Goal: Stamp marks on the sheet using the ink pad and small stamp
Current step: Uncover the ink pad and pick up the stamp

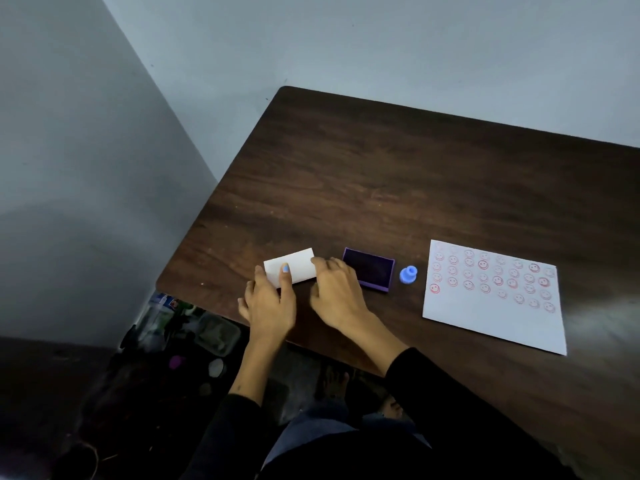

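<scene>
White rectangular lid (290, 270) is pinned flat by both open hands, left hand (268, 301) and right hand (337, 292), baring the purple ink pad (369, 269).

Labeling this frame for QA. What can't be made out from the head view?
- White piece: whether it is a lid or a card; left hand and right hand cover its near edge.
- Small stamp: its face is turned down, so the design is hidden.
- Sheet: the faintest top-row marks are too pale to count.
- Clutter under the table: dark and blurred.
</scene>
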Demonstrator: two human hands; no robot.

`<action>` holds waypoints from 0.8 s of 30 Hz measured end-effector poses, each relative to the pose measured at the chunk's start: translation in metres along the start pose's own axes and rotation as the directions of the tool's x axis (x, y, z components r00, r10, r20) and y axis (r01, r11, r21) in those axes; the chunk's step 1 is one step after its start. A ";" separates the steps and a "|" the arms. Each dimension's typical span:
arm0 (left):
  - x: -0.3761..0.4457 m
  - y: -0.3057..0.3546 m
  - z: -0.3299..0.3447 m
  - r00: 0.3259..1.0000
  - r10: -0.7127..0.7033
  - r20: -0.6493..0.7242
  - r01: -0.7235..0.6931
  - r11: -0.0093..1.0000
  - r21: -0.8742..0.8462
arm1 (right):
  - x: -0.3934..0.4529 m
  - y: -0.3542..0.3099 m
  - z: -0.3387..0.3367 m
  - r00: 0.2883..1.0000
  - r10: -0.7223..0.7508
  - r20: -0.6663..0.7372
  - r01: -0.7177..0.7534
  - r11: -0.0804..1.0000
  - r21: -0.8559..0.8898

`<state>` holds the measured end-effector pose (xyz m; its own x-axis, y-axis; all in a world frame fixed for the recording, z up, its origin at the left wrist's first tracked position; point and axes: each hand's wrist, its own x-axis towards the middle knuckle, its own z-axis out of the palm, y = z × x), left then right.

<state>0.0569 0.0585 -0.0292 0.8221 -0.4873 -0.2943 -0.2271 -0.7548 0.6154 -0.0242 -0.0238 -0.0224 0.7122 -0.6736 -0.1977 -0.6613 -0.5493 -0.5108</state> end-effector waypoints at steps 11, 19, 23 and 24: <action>-0.001 0.074 0.053 0.830 0.503 0.241 -0.529 0.847 0.054 | -0.027 0.090 -0.069 0.869 0.383 -0.314 -0.328 0.920 0.214; -0.019 0.090 0.090 0.751 0.560 0.350 -0.643 0.742 0.191 | -0.035 0.110 -0.061 0.849 0.463 -0.254 -0.343 0.850 0.401; -0.016 0.099 0.092 0.746 0.598 0.291 -0.652 0.744 0.143 | -0.029 0.112 -0.069 0.810 0.534 -0.240 -0.279 0.712 0.644; -0.015 0.101 0.092 0.742 0.613 0.270 -0.657 0.745 0.113 | -0.028 0.113 -0.071 0.804 0.548 -0.233 -0.270 0.684 0.677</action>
<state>-0.0265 -0.0505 -0.0298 0.3296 -0.9433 -0.0386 -0.7687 -0.2919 0.5691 -0.1356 -0.1017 -0.0151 0.1554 -0.9572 -0.2440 -0.4856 0.1411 -0.8627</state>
